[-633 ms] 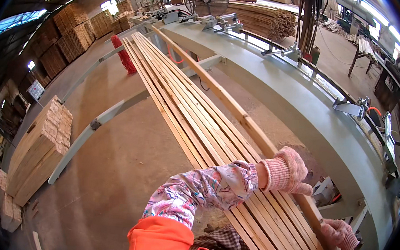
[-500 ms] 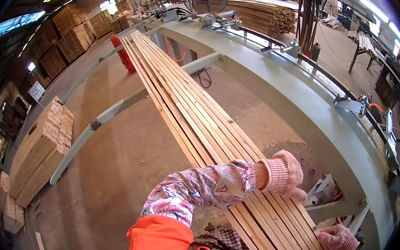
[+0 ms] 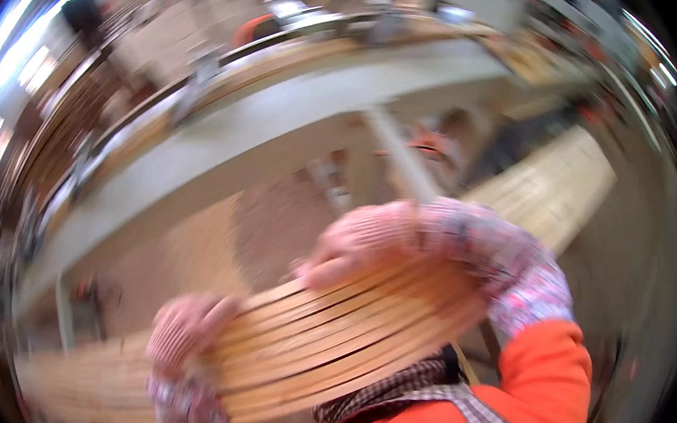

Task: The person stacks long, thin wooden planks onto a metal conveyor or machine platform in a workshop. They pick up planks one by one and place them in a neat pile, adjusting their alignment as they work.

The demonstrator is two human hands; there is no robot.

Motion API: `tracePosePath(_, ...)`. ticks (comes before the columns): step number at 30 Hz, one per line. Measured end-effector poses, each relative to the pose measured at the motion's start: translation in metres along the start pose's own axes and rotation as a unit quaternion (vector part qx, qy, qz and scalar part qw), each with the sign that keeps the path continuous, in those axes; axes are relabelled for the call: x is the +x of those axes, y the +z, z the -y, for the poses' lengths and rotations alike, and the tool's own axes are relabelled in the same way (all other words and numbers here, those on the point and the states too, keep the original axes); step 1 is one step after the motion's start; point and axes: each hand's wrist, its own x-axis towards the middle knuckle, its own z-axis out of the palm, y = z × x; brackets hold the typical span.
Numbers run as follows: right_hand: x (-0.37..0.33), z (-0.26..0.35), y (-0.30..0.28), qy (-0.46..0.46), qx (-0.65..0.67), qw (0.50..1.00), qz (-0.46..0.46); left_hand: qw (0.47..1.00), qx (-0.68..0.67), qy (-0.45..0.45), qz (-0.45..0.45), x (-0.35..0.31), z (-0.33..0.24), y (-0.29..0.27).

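Observation:
A row of long, thin wooden strips (image 3: 329, 323) lies side by side across the front of my body, with narrow dark gaps between some of them. Both hands wear pink knitted gloves. At the lower left, my left hand (image 3: 190, 329) is on the strips by their far edge, fingers bent over the wood. Further right, my right hand (image 3: 360, 242) curls its fingers over the same far edge, its forearm crossing above the strips. The fingertips on the far side are hidden, and motion blur softens both hands. Pale wood continues beyond my right forearm toward the upper right.
A long pale machine beam (image 3: 283, 106) runs beyond the strips, with a rail and blurred fittings along its far side. A support bar (image 3: 400, 152) extends from it toward me. Orange parts (image 3: 429, 143) show beside that bar. Brown floor lies below.
The view has swung strongly toward my right and is now blurred. The stacked timber on the left has left the picture. Both hands are still at the far edge of the strips.

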Motion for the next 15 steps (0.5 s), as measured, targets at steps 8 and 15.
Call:
tracePosePath(8,0.007,-0.020,-0.007,-0.066,-0.023,0.997,0.016,0.996,-0.006,-0.011,0.087,-0.043,0.039,0.031)
tracePosePath(15,0.015,-0.020,-0.016,-0.052,-0.053,0.995,0.059,0.998,0.046,0.047,-0.002,-0.038,0.044,0.050)
